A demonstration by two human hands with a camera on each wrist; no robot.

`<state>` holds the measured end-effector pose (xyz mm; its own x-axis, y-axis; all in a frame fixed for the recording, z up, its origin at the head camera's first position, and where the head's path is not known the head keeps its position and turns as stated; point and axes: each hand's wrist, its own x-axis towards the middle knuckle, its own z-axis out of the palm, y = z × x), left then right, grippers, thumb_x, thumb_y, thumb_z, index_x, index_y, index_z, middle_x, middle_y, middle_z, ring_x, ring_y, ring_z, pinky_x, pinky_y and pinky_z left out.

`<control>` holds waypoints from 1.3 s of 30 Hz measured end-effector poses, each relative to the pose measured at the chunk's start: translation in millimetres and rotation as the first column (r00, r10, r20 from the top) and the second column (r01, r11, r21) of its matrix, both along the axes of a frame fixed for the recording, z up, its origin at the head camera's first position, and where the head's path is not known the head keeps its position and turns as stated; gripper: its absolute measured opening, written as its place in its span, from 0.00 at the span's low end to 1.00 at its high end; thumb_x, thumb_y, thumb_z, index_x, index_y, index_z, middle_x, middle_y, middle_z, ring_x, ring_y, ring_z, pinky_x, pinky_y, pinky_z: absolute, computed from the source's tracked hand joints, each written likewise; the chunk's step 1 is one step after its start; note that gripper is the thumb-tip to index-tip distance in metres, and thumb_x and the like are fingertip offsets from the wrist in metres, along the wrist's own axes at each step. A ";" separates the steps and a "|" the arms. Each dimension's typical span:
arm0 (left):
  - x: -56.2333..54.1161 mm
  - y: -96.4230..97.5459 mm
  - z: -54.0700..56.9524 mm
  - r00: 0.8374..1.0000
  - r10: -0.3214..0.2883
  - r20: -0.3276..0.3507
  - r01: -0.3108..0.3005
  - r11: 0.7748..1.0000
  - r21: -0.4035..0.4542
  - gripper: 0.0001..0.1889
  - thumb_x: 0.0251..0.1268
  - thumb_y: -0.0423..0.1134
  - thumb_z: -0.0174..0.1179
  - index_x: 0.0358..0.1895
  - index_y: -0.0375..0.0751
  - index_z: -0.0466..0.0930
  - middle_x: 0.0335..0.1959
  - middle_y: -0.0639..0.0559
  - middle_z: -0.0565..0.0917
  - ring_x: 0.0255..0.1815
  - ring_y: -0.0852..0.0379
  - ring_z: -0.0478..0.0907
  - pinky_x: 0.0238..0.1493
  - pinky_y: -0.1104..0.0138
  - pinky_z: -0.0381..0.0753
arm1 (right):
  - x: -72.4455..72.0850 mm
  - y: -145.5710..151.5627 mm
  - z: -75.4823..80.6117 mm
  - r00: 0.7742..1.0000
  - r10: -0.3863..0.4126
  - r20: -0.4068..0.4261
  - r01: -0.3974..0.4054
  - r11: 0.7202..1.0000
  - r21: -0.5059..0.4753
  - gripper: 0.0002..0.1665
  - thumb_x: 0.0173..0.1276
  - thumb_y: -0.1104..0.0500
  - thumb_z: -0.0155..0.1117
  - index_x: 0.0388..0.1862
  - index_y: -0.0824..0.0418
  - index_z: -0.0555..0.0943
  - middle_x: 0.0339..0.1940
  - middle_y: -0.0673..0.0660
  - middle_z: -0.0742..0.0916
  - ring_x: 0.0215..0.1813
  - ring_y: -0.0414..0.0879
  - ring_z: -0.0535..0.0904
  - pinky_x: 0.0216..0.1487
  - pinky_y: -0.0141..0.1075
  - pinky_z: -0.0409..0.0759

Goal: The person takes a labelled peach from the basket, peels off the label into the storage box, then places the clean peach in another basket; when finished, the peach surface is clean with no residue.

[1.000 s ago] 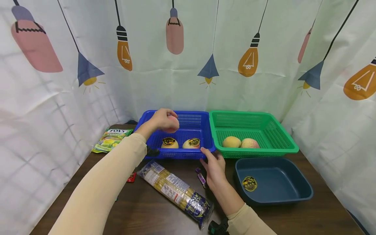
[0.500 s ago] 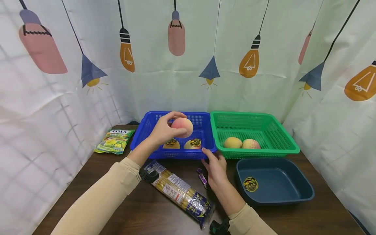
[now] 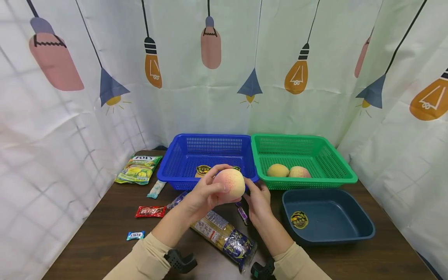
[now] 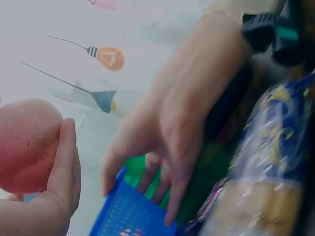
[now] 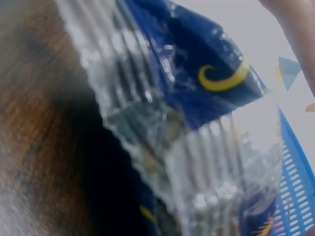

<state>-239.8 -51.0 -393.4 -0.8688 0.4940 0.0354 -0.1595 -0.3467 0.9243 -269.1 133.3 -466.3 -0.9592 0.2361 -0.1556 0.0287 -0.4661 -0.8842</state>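
Observation:
My left hand (image 3: 203, 196) holds a pink and yellow peach (image 3: 233, 183) above the front edge of the blue basket (image 3: 196, 179). Fingers and thumb wrap round the peach, which also shows large in the left wrist view. My right hand (image 3: 258, 202) grips the basket's front right corner, with thumb and fingers on either side of the rim, as the left wrist view shows. Inside the basket lie fruits with black and gold stickers (image 3: 202, 170), partly hidden by my left hand. A clear packet of spaghetti (image 3: 224, 235) lies in front, beneath my left forearm.
A green basket (image 3: 304, 138) with two peaches (image 3: 278, 170) adjoins on the right. Before it stands a dark blue tub (image 3: 332, 217) with a sticker. A purple-wrapped candy (image 3: 242, 214), red packet (image 3: 150, 211), small blue packet (image 3: 135, 235), pale wrapped bar (image 3: 156, 189) and Fox's bag (image 3: 140, 170) lie about.
My left hand has lifted the peach out of the blue basket and brought it right and toward me, close to my right hand. The right hand has stayed on the basket corner.

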 end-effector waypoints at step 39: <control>39.4 -16.5 -58.4 0.973 -0.074 0.220 0.047 0.991 0.123 0.33 0.77 0.44 0.57 0.80 0.36 0.65 0.66 0.48 0.84 0.64 0.54 0.86 0.70 0.62 0.86 | 47.3 20.4 48.6 0.981 0.138 0.139 -0.173 0.943 0.285 0.18 0.79 0.55 0.70 0.57 0.61 0.75 0.53 0.54 0.80 0.61 0.52 0.77 0.69 0.48 0.77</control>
